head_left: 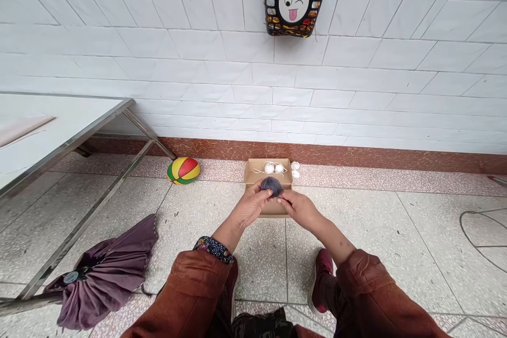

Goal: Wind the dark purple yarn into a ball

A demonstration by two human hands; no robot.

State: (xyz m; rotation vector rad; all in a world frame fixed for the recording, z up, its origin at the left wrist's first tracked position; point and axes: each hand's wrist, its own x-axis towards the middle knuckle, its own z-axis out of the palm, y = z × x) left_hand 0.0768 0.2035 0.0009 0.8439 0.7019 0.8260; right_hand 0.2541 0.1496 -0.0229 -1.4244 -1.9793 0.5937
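A dark grey ball of yarn [271, 186] is held in front of me above a cardboard box. My left hand [253, 203] wraps round its left side, with the thumb laid across the front. My right hand [298, 206] is closed at the ball's lower right, fingertips pinched together; whatever lies between them is too small to make out. Beneath and behind the hands stands the open cardboard box [249, 175], partly covered by them. Two white yarn balls [269, 168] with loose strands lie in its far part. Small white round pieces [295, 169] sit just right of the box.
A red, yellow and green ball [183, 170] rests near the wall. A folded purple umbrella [109, 274] lies on the floor at left, beside a metal-framed table [79, 137]. A black basket [296, 2] hangs on the tiled wall. A wire frame [481, 232] stands at right.
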